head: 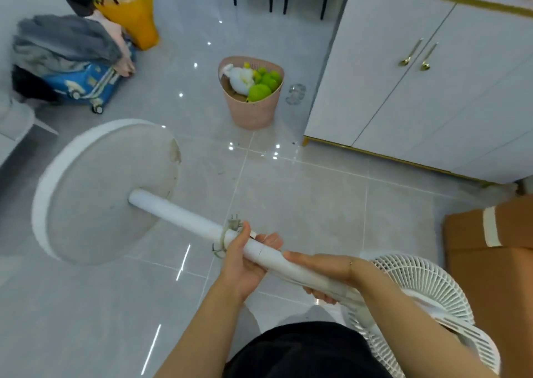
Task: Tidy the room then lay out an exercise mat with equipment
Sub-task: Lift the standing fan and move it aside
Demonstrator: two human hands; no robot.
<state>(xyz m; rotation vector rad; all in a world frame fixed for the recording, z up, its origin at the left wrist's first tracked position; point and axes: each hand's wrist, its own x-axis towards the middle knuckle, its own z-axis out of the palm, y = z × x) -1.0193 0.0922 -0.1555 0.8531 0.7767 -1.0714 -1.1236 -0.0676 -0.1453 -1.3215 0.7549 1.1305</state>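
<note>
— What's the room like?
— Glossy grey tile floor point(302, 193), white cabinet point(418, 89) on the right, a pink basket point(253, 109) of green toys beside it.
— And the hands?
— Both clench the white pole of a standing fan point(187, 219), carried tilted: left hand point(245, 265) curled round it by the cord, right hand point(320, 271) wrapped nearer the grille. The round base sticks out forward-left, off the floor.

Tiled floor point(302, 204) bears pink basket point(253, 109), cardboard box point(490, 262).
</note>
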